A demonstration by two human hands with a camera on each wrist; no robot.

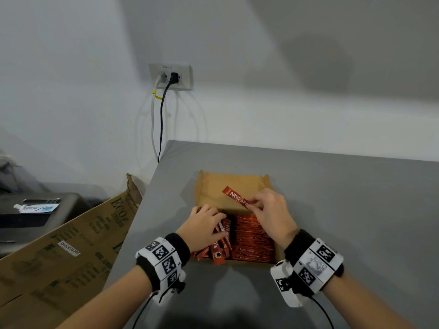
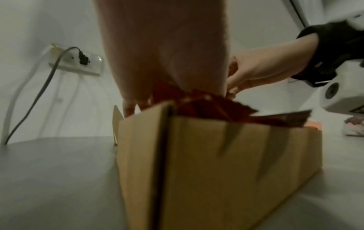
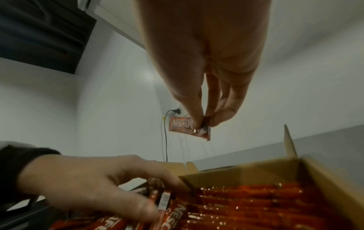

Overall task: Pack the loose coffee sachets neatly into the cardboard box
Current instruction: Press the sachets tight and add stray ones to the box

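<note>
The bench [image 1: 332,186] is grey and carries the cardboard box [image 1: 213,188], whose lid flap lies open toward the wall. The right part of the box is filled with a tidy row of packed sachets [image 1: 254,241]; the left part holds a loose heap [image 1: 217,248] lying at all angles, some poking over the near wall.

My left hand [image 1: 202,224] rests on that heap, fingers curled over it; how firm that grip is I cannot tell. If it shifts or lifts carelessly, I judge the overhanging ones could slide out onto the bench.

My right hand [image 1: 270,210] pinches one coffee sachet [image 1: 236,197] by its end, between thumb and fingertips [image 3: 222,115], held above the box. It is a thin grip on a slick wrapper, so the sachet could swing, twist or slip, land crosswise on the row and spoil the order.
</note>
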